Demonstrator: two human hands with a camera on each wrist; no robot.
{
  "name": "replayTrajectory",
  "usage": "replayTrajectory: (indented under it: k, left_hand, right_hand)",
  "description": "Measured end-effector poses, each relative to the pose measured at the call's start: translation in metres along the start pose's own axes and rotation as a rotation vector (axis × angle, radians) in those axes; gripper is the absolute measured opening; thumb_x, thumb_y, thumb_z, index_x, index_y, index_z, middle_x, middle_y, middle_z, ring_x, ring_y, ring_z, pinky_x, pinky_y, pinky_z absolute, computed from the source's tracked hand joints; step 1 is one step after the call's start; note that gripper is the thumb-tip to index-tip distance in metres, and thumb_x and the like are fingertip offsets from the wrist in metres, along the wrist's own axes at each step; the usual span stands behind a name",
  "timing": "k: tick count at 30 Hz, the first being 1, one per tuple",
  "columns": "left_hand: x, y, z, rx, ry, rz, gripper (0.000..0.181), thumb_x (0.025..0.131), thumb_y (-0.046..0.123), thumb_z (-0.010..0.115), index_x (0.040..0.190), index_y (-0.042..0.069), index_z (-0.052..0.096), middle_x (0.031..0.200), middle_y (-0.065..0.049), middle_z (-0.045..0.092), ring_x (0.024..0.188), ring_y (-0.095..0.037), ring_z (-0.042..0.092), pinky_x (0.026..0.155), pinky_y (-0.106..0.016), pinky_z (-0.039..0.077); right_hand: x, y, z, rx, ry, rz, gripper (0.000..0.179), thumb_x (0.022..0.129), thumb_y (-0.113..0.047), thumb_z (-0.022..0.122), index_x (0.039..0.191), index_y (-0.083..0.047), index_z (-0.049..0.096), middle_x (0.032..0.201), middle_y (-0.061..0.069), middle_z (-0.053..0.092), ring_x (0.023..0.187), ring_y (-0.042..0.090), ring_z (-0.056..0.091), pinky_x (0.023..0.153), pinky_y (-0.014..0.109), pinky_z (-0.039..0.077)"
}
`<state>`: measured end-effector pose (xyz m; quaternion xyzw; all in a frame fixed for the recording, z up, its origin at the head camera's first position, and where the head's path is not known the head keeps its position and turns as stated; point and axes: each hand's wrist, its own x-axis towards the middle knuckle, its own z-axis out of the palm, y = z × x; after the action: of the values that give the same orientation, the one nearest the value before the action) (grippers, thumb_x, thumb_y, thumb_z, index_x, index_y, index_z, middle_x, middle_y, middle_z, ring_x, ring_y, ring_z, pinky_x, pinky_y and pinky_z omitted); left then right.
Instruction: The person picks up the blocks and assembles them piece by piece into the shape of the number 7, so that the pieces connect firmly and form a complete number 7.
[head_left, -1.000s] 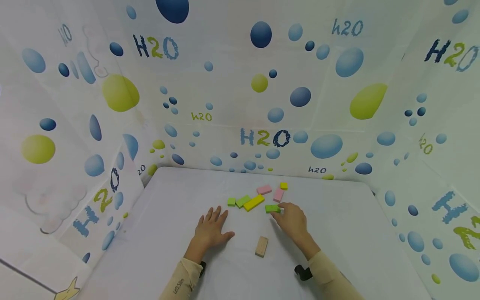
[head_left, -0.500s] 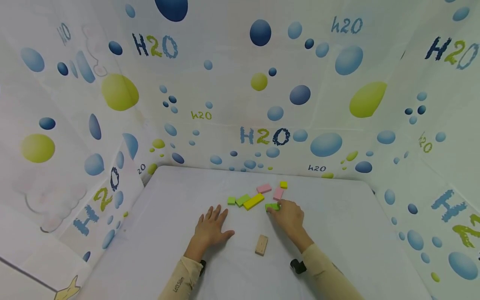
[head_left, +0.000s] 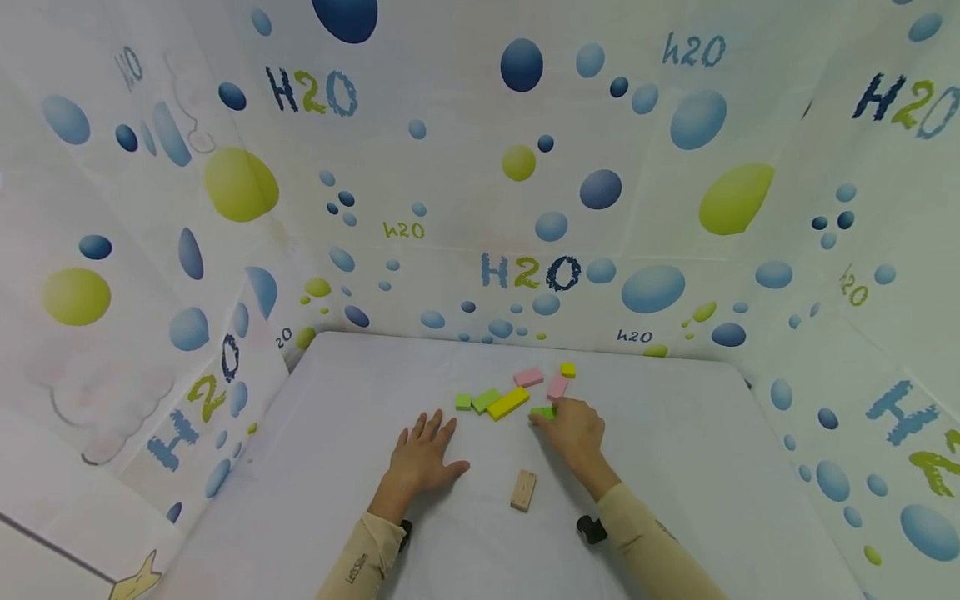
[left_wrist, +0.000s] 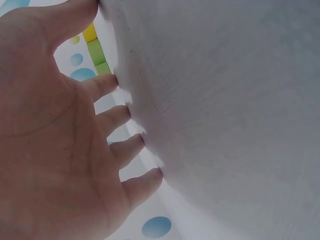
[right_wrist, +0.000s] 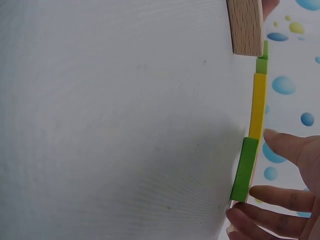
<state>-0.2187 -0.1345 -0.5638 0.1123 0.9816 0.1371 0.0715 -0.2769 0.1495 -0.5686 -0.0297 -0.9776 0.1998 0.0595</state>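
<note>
A bright green block [head_left: 542,412] lies on the white table, and my right hand [head_left: 576,433] pinches it between thumb and fingers from the right side. In the right wrist view the green block [right_wrist: 245,170] has the fingers at one end and the thumb by the other. My left hand [head_left: 422,462] rests flat on the tabletop with fingers spread, holding nothing. Between the hands, closer to the body, lies a plain wooden block [head_left: 523,491]. A long yellow block [head_left: 508,403] sits just left of the green one.
Left of the yellow block are a light green block [head_left: 486,401] and a small green block [head_left: 463,402]. Farther back lie a pink block [head_left: 528,377], a second pink block [head_left: 557,387] and a small yellow block [head_left: 568,370]. A printed sheet [head_left: 450,183] surrounds the table.
My right hand has shifted slightly left and closer round the green block, covering more of its right end. The left hand and the other blocks stay in place.
</note>
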Motion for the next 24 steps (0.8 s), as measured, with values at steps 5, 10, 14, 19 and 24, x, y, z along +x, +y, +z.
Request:
replayTrajectory:
  k: [5, 10, 14, 19, 24]
  left_hand:
    - [-0.0013, 0.0022, -0.0028, -0.013, -0.001, 0.001, 0.082, 0.096, 0.056, 0.067, 0.159, 0.010, 0.043, 0.168, -0.019, 0.030, 0.155, -0.044, 0.024, 0.122, -0.066, 0.022]
    - [-0.0026, 0.0030, -0.0040, -0.006, 0.000, -0.004, 0.081, 0.096, 0.055, 0.067, 0.159, 0.010, 0.043, 0.168, -0.019, 0.031, 0.155, -0.044, 0.024, 0.122, -0.066, 0.022]
    - [-0.0023, 0.0035, -0.0046, -0.003, -0.004, -0.004, 0.082, 0.096, 0.056, 0.067, 0.159, 0.010, 0.043, 0.168, -0.019, 0.031, 0.155, -0.044, 0.024, 0.122, -0.066, 0.023]
    - [-0.0025, 0.0042, -0.0050, -0.011, 0.003, 0.005, 0.082, 0.096, 0.055, 0.067, 0.159, 0.009, 0.044, 0.168, -0.020, 0.031, 0.155, -0.045, 0.025, 0.122, -0.067, 0.023]
    - [-0.0023, 0.0038, -0.0051, -0.004, 0.005, 0.001, 0.082, 0.096, 0.055, 0.067, 0.159, 0.009, 0.044, 0.168, -0.020, 0.031, 0.155, -0.045, 0.025, 0.122, -0.066, 0.023]
  right_hand:
    - [0.0004, -0.0018, 0.0015, -0.016, 0.007, 0.000, 0.051, 0.083, -0.057, 0.083, 0.064, -0.018, 0.057, 0.056, -0.004, 0.038, 0.052, 0.013, 0.038, 0.047, 0.028, 0.027]
    - [-0.0007, -0.0037, 0.0013, -0.019, 0.027, -0.007, 0.050, 0.082, -0.055, 0.085, 0.064, -0.016, 0.058, 0.057, -0.003, 0.044, 0.053, 0.014, 0.042, 0.046, 0.029, 0.031]
    - [-0.0013, -0.0036, -0.0002, -0.027, 0.029, -0.012, 0.049, 0.083, -0.053, 0.085, 0.064, -0.016, 0.059, 0.060, -0.001, 0.050, 0.055, 0.016, 0.046, 0.046, 0.030, 0.034]
    - [-0.0005, -0.0026, -0.0018, -0.038, 0.010, -0.011, 0.047, 0.084, -0.053, 0.084, 0.065, -0.015, 0.062, 0.061, 0.000, 0.052, 0.057, 0.017, 0.047, 0.048, 0.030, 0.037]
    - [0.0004, -0.0016, -0.0016, -0.031, -0.015, -0.014, 0.039, 0.083, -0.052, 0.085, 0.080, -0.013, 0.078, 0.071, -0.001, 0.064, 0.064, 0.017, 0.057, 0.052, 0.031, 0.047]
